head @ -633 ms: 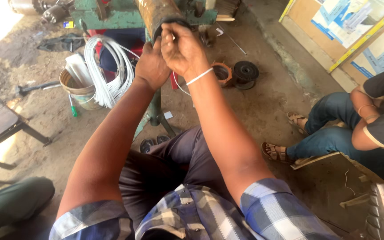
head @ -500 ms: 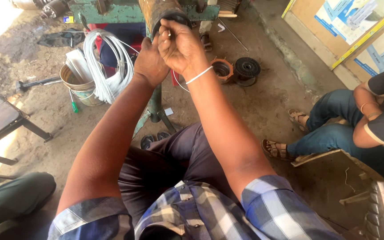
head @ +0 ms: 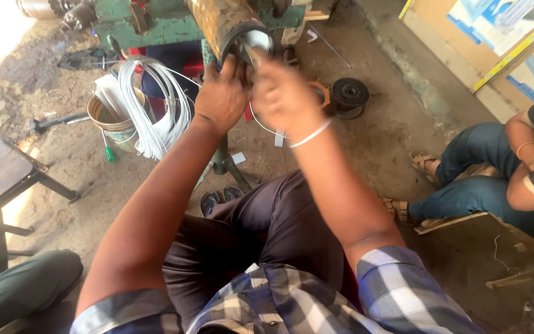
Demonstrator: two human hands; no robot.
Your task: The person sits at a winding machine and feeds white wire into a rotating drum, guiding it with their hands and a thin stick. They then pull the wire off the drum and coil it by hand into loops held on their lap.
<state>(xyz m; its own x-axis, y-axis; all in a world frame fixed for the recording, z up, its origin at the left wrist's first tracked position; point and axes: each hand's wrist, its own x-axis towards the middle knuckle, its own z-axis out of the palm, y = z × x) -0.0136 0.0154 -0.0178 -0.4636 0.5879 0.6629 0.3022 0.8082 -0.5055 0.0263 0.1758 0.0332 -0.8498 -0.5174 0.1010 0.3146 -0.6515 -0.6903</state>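
Both hands are up at the open end of the rusty metal cylinder (head: 230,25), which is lying on its side on the green stand (head: 156,28), its mouth tilting down toward the person. The left hand (head: 220,96) is pressing against the lower rim of that mouth, fingers (head: 227,65) held close together and curling up onto the edge, thumb tucked toward the opening. The right hand (head: 282,96) is sitting just beside it, blurred, with its fingertips reaching into the mouth; they are looking bunched rather than spread, but whether they are pinching anything I cannot tell through the blur. A pale bangle (head: 310,133) is circling the right wrist, and a thin white wire (head: 261,124) is looping below the two hands.

Left of the arms, a bundle of white wire (head: 152,105) is draping over a metal bucket (head: 109,120) on the dirt floor. A black spool (head: 348,96) is resting on the ground to the right of the hands. At the far right, another person in jeans (head: 477,154) is sitting well apart. A dark stool (head: 4,170) is standing at the left edge.
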